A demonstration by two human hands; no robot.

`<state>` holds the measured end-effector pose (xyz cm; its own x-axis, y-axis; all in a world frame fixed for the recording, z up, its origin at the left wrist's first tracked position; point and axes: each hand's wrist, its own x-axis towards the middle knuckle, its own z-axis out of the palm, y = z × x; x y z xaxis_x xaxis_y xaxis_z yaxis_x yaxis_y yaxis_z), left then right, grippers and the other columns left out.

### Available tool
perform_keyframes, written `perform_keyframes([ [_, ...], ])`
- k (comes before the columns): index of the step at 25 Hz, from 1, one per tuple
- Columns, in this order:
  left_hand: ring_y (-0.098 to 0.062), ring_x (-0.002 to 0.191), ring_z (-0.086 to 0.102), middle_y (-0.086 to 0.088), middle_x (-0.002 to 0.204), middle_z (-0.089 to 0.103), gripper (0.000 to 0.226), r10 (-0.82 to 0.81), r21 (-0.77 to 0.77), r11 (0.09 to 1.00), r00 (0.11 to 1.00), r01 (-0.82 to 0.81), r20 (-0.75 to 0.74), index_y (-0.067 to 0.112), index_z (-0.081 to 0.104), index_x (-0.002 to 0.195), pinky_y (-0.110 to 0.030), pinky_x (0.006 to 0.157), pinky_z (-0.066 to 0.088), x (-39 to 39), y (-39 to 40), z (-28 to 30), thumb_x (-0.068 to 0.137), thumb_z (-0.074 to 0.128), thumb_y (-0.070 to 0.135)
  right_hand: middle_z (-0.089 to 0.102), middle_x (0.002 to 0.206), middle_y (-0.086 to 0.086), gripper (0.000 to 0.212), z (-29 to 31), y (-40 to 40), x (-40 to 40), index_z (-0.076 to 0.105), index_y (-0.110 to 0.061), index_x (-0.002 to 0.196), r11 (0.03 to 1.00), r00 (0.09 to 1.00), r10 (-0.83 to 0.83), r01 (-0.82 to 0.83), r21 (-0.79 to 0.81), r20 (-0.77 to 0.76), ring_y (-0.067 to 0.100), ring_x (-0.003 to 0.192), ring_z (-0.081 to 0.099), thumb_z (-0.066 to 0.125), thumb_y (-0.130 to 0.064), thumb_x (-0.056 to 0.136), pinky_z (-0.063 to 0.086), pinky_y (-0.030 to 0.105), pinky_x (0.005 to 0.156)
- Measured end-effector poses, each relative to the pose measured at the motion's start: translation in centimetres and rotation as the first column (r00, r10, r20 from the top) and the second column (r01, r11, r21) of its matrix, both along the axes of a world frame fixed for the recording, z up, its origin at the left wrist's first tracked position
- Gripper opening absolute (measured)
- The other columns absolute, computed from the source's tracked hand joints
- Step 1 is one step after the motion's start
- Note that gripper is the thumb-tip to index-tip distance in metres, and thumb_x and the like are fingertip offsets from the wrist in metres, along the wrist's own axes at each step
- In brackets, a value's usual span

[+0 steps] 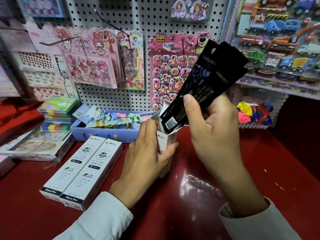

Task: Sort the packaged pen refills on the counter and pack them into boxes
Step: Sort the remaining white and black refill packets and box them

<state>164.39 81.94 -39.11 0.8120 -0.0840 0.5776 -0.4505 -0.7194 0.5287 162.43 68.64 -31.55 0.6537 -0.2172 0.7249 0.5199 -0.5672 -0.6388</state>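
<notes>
The left hand [147,151] wrapped its grip round the open white box [167,141], holding it upright near the middle of the red surface [199,196], apparently so the mouth faced the packs. The right hand [213,125] pinched two black refill packs [204,84], tilted, lower ends already inside. Two closed boxes [81,172] lay flat toward the left edge, seemingly set aside.

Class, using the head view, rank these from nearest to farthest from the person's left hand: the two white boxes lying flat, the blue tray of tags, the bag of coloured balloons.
1. Two flat white cardboard boxes, just left of the left hand.
2. Long blue tray of tags, behind, by the pegboard.
3. Clear bag of coloured balloons, far right.
</notes>
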Motion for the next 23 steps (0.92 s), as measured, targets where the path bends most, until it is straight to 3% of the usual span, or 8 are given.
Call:
perform_keyframes([
  [3,-0.025,0.070,0.059,0.006,0.094,0.045,0.042,-0.021,0.061,0.998,0.999,0.019,0.037,0.029,0.032,0.099,-0.038,0.053,0.042,-0.3,-0.4,-0.2,0.080,0.063,0.048,0.045,0.057,-0.005,0.028,-0.6,0.6,0.3,0.047,-0.017,0.072,0.988,0.991,0.023,-0.043,-0.149,-0.131,0.023,0.057,0.044,0.063,-0.028,0.093,0.030,0.037,0.055],
  [5,-0.023,0.068,0.060,0.005,0.092,0.045,0.040,-0.024,0.069,0.997,0.999,0.021,0.048,0.028,0.033,0.101,-0.040,0.052,0.045,-0.4,-0.5,-0.2,0.080,0.063,0.045,0.051,0.062,-0.004,0.021,-0.9,0.8,0.6,0.053,-0.014,0.082,0.969,0.972,0.022,-0.078,-0.234,-0.233,0.024,0.062,0.048,0.064,-0.029,0.091,0.034,0.037,0.059],
  [7,-0.026,0.066,0.060,0.004,0.091,0.046,0.043,-0.002,0.060,0.998,0.998,-0.001,0.056,0.027,0.032,0.100,-0.041,0.050,0.045,-0.4,-0.6,-0.2,0.081,0.066,0.046,0.063,0.071,-0.003,0.023,-0.6,0.5,0.6,0.060,-0.014,0.092,0.970,0.967,0.064,-0.119,-0.213,-0.246,0.020,0.064,0.053,0.064,-0.036,0.089,0.046,0.038,0.062],
  [10,-0.026,0.066,0.060,0.006,0.093,0.046,0.045,0.022,0.067,0.997,0.998,-0.026,0.067,0.028,0.032,0.101,-0.041,0.049,0.046,-0.5,-0.6,-0.4,0.082,0.064,0.052,0.060,0.063,-0.007,0.020,0.2,-0.2,0.4,0.064,-0.013,0.091,0.983,0.983,0.148,-0.158,-0.096,-0.106,0.009,0.054,0.050,0.065,-0.033,0.089,0.044,0.031,0.053],
  [15,-0.017,0.067,0.059,0.009,0.095,0.050,0.045,0.029,0.111,0.993,0.988,-0.046,0.152,0.027,0.038,0.107,-0.026,0.045,0.032,-0.9,-0.8,-0.7,0.081,0.063,0.054,0.051,0.050,-0.008,0.016,0.3,-2.0,0.8,0.070,-0.016,0.078,0.965,0.925,0.099,-0.179,-0.192,-0.366,0.004,0.048,0.042,0.075,-0.030,0.080,0.033,0.026,0.052],
  [18,-0.015,0.080,0.062,0.004,0.124,0.056,0.061,0.009,0.115,0.993,0.978,-0.033,0.207,0.030,0.034,0.128,-0.028,0.045,0.038,-0.9,-1.0,-1.2,0.078,0.062,0.051,0.057,0.054,-0.013,0.011,1.4,-2.4,0.0,0.068,-0.022,0.072,0.962,0.965,0.071,-0.133,-0.237,-0.252,0.003,0.051,0.049,0.071,-0.031,0.076,0.036,0.019,0.052],
  [21,-0.015,0.114,0.048,0.003,0.153,0.039,0.097,-0.014,0.101,0.995,0.961,-0.014,0.275,0.037,0.009,0.153,-0.027,0.062,0.044,-1.3,-1.2,-1.2,0.074,0.064,0.051,0.062,0.063,-0.007,0.011,1.8,-1.9,-0.7,0.066,-0.023,0.068,0.876,0.926,-0.057,-0.133,-0.464,-0.373,0.012,0.066,0.060,0.072,-0.025,0.075,0.047,0.031,0.061],
  [23,-0.011,0.118,0.048,0.010,0.157,0.032,0.109,-0.014,0.092,0.996,0.970,-0.009,0.244,0.035,-0.006,0.154,-0.024,0.053,0.046,-1.5,-1.3,-0.9,0.072,0.065,0.052,0.065,0.068,-0.005,0.006,1.8,-1.6,-1.2,0.068,-0.024,0.073,0.823,0.902,-0.180,-0.081,-0.563,-0.393,0.020,0.073,0.062,0.071,-0.029,0.076,0.045,0.031,0.061],
])
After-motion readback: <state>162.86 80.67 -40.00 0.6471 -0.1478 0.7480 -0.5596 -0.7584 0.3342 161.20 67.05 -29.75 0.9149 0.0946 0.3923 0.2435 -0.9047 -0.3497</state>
